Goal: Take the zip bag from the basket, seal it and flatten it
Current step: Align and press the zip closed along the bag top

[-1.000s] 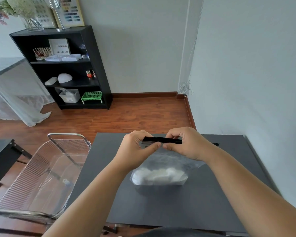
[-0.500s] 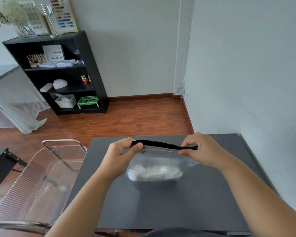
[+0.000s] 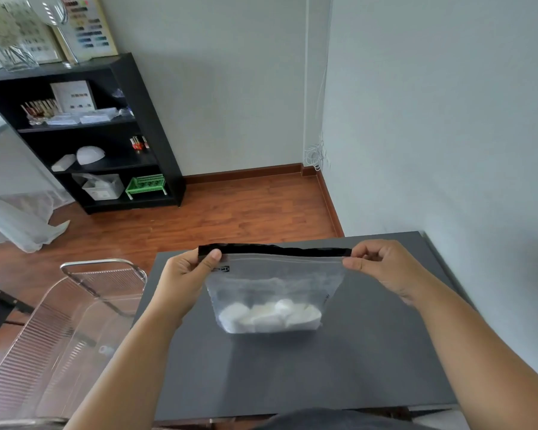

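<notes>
Left hand [image 3: 187, 280] and right hand [image 3: 382, 268] pinch the top corners of the clear black-topped zip bag [image 3: 274, 287] above the dark grey table [image 3: 370, 352], beside the clear ribbed plastic basket [image 3: 44, 352].

One wide-angle view only, worn at head height, looking forward and down over the table [image 3: 370, 361] at lower centre; the hands sit close under it mid-frame, the shelf [image 3: 131, 125] stands far off at upper left, the wall fills the right
</notes>
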`<action>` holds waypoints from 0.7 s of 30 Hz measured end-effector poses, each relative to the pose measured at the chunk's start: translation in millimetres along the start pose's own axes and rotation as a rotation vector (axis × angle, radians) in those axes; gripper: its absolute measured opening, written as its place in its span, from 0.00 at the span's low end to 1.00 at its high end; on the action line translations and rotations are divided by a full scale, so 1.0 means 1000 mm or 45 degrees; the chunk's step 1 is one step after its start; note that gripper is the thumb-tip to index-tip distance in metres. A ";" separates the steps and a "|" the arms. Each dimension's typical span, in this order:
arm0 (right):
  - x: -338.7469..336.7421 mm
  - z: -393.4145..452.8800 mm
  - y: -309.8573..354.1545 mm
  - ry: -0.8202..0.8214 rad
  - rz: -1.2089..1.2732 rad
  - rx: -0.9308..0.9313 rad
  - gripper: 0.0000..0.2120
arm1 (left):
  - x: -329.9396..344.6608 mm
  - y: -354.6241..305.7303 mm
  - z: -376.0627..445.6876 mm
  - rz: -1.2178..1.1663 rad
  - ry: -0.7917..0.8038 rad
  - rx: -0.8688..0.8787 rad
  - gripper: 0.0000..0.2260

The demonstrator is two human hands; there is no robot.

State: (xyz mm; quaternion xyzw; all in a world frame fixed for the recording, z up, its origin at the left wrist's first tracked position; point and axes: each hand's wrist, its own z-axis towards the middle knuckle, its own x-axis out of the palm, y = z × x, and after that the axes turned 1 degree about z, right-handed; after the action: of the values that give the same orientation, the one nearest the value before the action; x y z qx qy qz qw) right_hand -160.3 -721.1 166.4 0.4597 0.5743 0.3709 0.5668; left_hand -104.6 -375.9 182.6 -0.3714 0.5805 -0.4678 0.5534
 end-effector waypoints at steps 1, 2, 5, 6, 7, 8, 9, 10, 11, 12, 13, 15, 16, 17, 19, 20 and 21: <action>0.003 0.000 0.002 -0.018 0.097 -0.008 0.08 | -0.004 0.000 0.001 0.006 0.034 -0.026 0.07; 0.005 0.000 0.004 -0.027 0.185 -0.012 0.07 | -0.009 -0.002 0.003 0.032 0.083 -0.054 0.05; 0.010 0.002 0.009 -0.005 0.252 -0.055 0.04 | -0.020 -0.008 0.006 0.384 0.225 0.008 0.04; 0.012 0.003 0.010 0.006 0.223 -0.082 0.05 | -0.019 -0.013 0.007 0.572 0.247 0.085 0.06; 0.015 0.004 0.011 0.012 0.202 -0.107 0.05 | -0.015 -0.019 0.009 0.752 0.262 0.179 0.08; 0.018 0.005 0.012 0.014 0.197 -0.125 0.05 | -0.009 -0.026 0.010 0.907 0.279 0.269 0.10; 0.022 0.006 0.014 0.013 0.204 -0.138 0.05 | 0.000 -0.033 0.012 1.015 0.294 0.343 0.12; 0.025 0.007 0.016 0.014 0.216 -0.148 0.06 | 0.010 -0.039 0.014 1.075 0.312 0.388 0.12; 0.028 0.008 0.018 0.019 0.228 -0.158 0.06 | 0.020 -0.044 0.017 1.095 0.329 0.415 0.12; 0.030 0.009 0.019 0.028 0.242 -0.164 0.05 | 0.028 -0.049 0.019 1.086 0.340 0.427 0.09; 0.033 0.010 0.020 0.035 0.255 -0.168 0.04 | 0.035 -0.051 0.022 1.061 0.340 0.432 0.07; 0.036 0.010 0.021 0.055 0.281 -0.167 0.04 | 0.042 -0.054 0.026 1.006 0.345 0.425 0.03; 0.037 0.009 0.021 0.074 0.278 -0.159 0.08 | 0.043 -0.054 0.028 0.982 0.359 0.415 0.03; 0.039 0.009 0.020 0.096 0.254 -0.149 0.10 | 0.043 -0.054 0.029 0.959 0.372 0.409 0.03; 0.043 0.009 0.018 0.116 0.204 -0.144 0.10 | 0.044 -0.052 0.028 0.944 0.393 0.400 0.02; 0.044 0.009 0.017 0.104 0.198 -0.143 0.08 | 0.044 -0.052 0.028 0.946 0.405 0.396 0.02; 0.045 0.010 0.016 0.084 0.205 -0.146 0.06 | 0.044 -0.053 0.027 0.941 0.420 0.393 0.02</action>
State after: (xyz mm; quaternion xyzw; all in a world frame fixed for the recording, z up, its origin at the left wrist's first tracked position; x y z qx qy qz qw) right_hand -146.3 -674.6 166.3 0.4586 0.5317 0.4626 0.5412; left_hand -87.1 -436.7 221.1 0.0283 0.6785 -0.3725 0.6325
